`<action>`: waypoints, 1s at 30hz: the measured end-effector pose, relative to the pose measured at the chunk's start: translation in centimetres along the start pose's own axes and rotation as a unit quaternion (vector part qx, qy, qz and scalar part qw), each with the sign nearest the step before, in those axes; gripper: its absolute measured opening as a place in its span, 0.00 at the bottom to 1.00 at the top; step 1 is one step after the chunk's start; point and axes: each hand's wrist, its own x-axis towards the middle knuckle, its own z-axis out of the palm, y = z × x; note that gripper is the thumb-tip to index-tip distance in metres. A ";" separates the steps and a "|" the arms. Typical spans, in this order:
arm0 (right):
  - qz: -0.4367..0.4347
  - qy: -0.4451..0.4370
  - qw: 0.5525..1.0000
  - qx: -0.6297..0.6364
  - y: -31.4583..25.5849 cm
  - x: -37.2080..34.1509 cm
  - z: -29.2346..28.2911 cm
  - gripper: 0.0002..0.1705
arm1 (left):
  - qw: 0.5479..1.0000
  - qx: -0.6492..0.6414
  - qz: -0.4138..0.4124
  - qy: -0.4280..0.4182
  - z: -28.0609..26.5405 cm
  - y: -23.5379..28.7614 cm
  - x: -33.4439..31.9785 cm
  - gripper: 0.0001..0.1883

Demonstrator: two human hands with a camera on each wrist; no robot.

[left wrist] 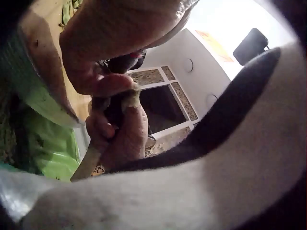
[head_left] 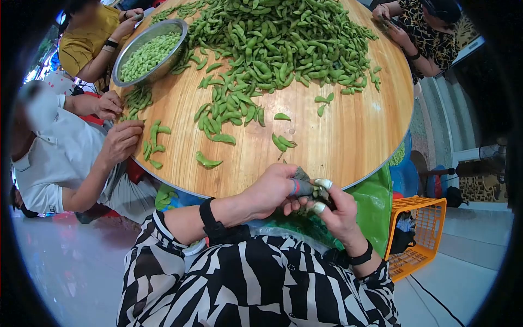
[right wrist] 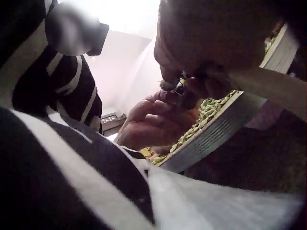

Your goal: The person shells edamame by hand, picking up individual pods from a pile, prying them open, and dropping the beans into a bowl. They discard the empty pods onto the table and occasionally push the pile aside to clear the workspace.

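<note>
Just past the table's front edge, both hands meet in the head view. My left hand [head_left: 272, 191], with dark wrapping on a digit, curls round small green pods [head_left: 318, 192]. From the right, my right hand [head_left: 340, 213] pinches at the same pods, pale covers on its thumb and a finger. The left wrist view has my left hand [left wrist: 120, 33] above and my right hand [left wrist: 127, 136] below, their tips together. In the right wrist view my right hand [right wrist: 211, 43] meets my left hand [right wrist: 156, 122]; the pods are mostly hidden there by fingers and shadow.
A large heap of green pods [head_left: 283, 43] covers the back of the round wooden table [head_left: 348, 139], with loose pods nearer. A metal bowl [head_left: 181, 41] of shelled beans stands back left. People sit left and back right. An orange crate [head_left: 418, 205] stands on the floor at right.
</note>
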 end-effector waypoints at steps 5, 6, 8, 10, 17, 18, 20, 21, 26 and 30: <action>0.052 -0.007 0.998 -0.034 -1.0 0.0 -0.3 0.18 | 0.992 0.120 -0.006 -0.021 -1.0 0.8 -1.2 0.05; 0.043 -0.036 0.998 -0.040 -0.9 -0.2 -0.5 0.17 | 0.944 0.313 0.100 -0.032 -1.9 1.0 -2.1 0.05; 0.033 -0.064 0.996 -0.047 -0.5 -0.6 -1.1 0.16 | 0.806 0.560 0.186 -0.049 -3.6 2.3 -4.4 0.08; 0.070 -0.128 0.983 -0.115 -0.1 -1.1 -1.5 0.14 | 0.704 0.698 0.128 -0.026 -4.3 4.8 -7.9 0.10; 0.081 -0.158 0.979 -0.097 -1.0 -0.6 -2.3 0.14 | 0.630 0.692 0.331 0.121 -6.2 6.2 -4.4 0.06; 0.078 -0.134 0.986 -0.055 -0.8 -0.7 -2.2 0.15 | 0.628 0.692 0.334 0.125 -6.1 5.9 -2.8 0.06; 0.072 -0.114 0.991 -0.012 -0.7 -0.8 -2.4 0.16 | 0.587 0.702 0.390 0.101 -5.7 5.1 0.0 0.11; 0.080 -0.102 0.991 0.018 -0.8 -0.9 -2.4 0.16 | 0.586 0.703 0.390 0.104 -5.6 4.8 0.8 0.11; 0.179 -0.087 0.968 0.149 -2.0 -0.6 -3.1 0.18 | 0.640 0.683 0.334 0.112 -5.7 4.6 2.3 0.12; 0.202 -0.115 0.957 0.172 -2.1 0.5 -2.8 0.18 | 0.630 0.681 0.348 0.136 -5.1 4.3 2.2 0.11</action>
